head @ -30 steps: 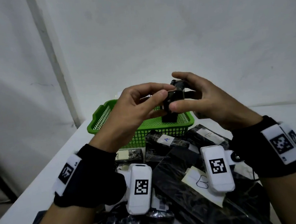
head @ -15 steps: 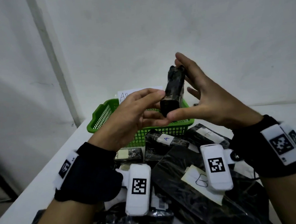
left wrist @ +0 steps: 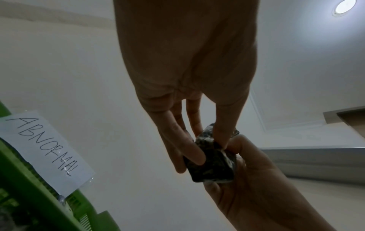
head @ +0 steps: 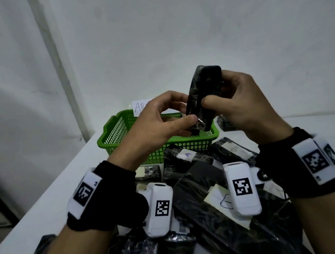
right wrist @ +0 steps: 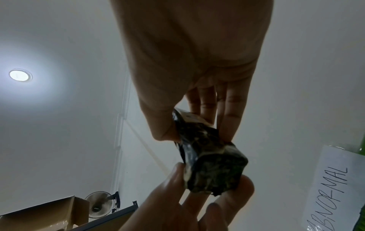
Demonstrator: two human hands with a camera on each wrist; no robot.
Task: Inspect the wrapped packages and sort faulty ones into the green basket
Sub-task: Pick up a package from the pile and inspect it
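A small black wrapped package (head: 202, 97) stands upright in the air above the green basket (head: 114, 134), held by both hands. My left hand (head: 168, 117) pinches its lower end between thumb and fingers. My right hand (head: 237, 103) grips its upper part, thumb across the front. The left wrist view shows the package's crumpled end (left wrist: 212, 162) between my left fingers and the right hand (left wrist: 256, 187). In the right wrist view the package (right wrist: 209, 157) shows a pale label on its far side, and the left hand (right wrist: 187, 207) holds its near end.
Several black wrapped packages with paper labels lie piled on the white table (head: 55, 196) below my wrists, one marked A (head: 188, 155). A paper sign reading ABNORMAL (left wrist: 45, 150) is fixed to the basket's far rim. A white wall rises close behind.
The package has turned from a low tilted hold to upright and risen. My right fingers, spread open half a second ago, have curled round its upper part.
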